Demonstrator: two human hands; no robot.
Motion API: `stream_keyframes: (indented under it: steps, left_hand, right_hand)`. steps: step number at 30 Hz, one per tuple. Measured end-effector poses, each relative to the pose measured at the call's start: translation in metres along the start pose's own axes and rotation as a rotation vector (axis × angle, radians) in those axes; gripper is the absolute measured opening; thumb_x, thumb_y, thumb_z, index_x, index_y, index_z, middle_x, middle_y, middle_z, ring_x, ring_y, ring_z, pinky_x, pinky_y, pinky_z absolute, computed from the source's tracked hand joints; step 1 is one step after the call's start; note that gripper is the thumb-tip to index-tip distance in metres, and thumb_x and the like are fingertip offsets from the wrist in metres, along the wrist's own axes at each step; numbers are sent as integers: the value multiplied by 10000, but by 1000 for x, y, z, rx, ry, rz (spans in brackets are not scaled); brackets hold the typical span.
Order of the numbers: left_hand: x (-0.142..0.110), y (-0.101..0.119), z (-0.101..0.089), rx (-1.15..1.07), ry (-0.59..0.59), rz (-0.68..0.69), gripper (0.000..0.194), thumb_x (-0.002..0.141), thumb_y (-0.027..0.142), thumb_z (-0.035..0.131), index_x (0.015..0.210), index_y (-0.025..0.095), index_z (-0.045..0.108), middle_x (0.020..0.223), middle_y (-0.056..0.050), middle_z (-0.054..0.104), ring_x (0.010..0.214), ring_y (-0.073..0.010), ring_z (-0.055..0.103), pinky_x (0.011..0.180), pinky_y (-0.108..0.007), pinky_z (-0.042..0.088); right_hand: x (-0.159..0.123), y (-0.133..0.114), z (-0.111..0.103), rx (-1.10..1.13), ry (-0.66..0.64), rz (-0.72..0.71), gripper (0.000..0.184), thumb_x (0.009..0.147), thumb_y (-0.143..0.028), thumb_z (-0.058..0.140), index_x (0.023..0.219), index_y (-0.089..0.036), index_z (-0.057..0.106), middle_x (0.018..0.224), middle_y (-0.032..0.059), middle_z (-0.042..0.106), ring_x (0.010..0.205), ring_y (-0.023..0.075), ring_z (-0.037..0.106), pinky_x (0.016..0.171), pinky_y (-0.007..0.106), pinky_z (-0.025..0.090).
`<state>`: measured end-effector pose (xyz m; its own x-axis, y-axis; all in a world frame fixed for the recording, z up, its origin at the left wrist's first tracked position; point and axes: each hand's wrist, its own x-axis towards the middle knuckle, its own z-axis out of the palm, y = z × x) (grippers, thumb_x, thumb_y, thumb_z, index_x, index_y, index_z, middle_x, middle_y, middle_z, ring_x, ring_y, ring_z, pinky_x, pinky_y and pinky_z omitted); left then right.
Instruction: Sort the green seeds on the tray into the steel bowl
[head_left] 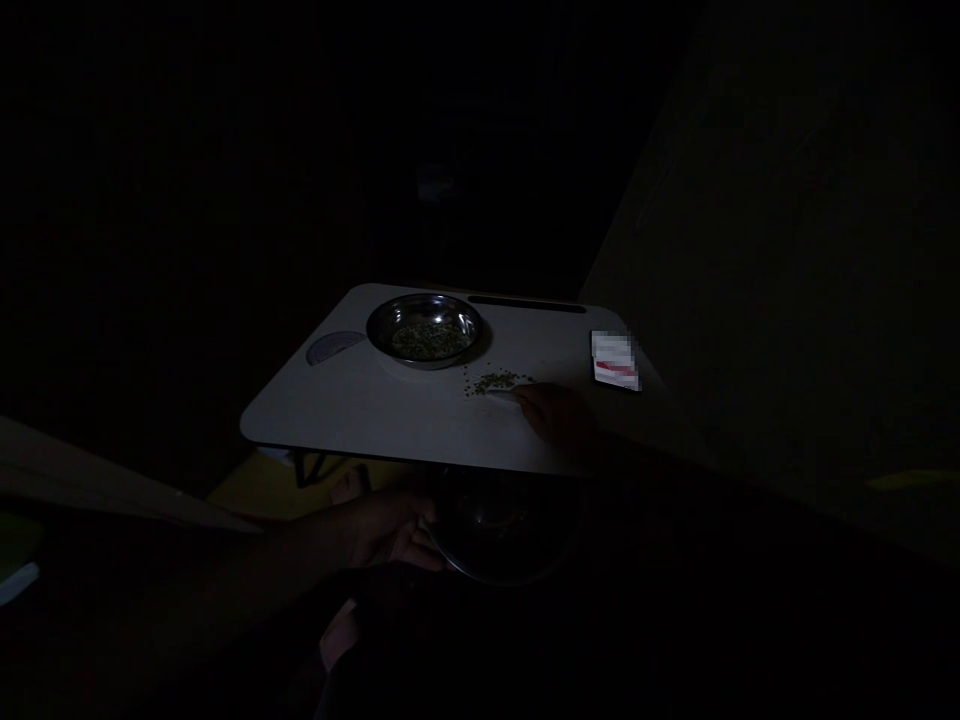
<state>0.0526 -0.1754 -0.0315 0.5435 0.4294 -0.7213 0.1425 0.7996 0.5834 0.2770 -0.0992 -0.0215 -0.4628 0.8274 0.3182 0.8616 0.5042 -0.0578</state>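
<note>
My left hand [401,530] is closed on the rim of a dark metal bowl [502,560], held just below the table's near edge. My right hand [555,412] rests over the white table [360,410], its fingers closed on a thin, pale, flat piece [504,396] whose kind the dim light hides. That piece lies against a small scatter of greenish grains [496,381] on the tabletop. Farther back stands a shiny steel bowl [424,359] with more greenish grains [427,340] in it.
A lit phone [615,361] lies at the table's right side. Left of the steel bowl is a half-round, protractor-like printed shape [334,346]. A dark slot [526,304] runs along the far edge. A wall [787,250] rises on the right. The surroundings are very dark.
</note>
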Motion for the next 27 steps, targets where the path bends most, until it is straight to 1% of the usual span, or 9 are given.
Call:
stream_keyframes:
  steps: [4,9,13,17,27]
  left_hand:
    - [0,0,0,2,19,-8,134,541,184,419,596,123,525,570,-44,579,606,-162,553,648,-302,366]
    - [0,1,2,17,21,-27,124,545,184,407,561,133,518,546,-37,572,594,-153,551,655,-298,365]
    - [0,0,2,9,22,-17,141,548,173,392,604,142,517,548,-26,573,602,-157,554,638,-293,371]
    - [-1,-1,0,11,17,-26,139,549,187,403,620,133,509,565,-30,580,608,-154,555,642,-288,372]
    - [0,-1,0,-7,19,-24,127,542,184,422,603,126,517,557,-32,575,597,-155,551,656,-306,359]
  right_hand:
    - [0,4,0,6,20,0,305,734,-223,314,986,-177,477,915,43,552,804,147,491,678,277,374]
    - [2,1,0,0,32,-6,293,728,-221,325,970,-184,486,881,37,565,777,148,499,657,275,380]
    - [4,-1,1,-21,42,23,286,729,-222,320,959,-206,489,865,22,568,763,147,503,642,285,387]
    - [7,-1,4,-23,64,22,287,744,-238,301,958,-209,490,872,20,566,771,144,502,645,286,390]
    - [15,-3,5,64,52,-6,294,763,-250,276,970,-234,483,914,-9,555,807,134,501,680,288,388]
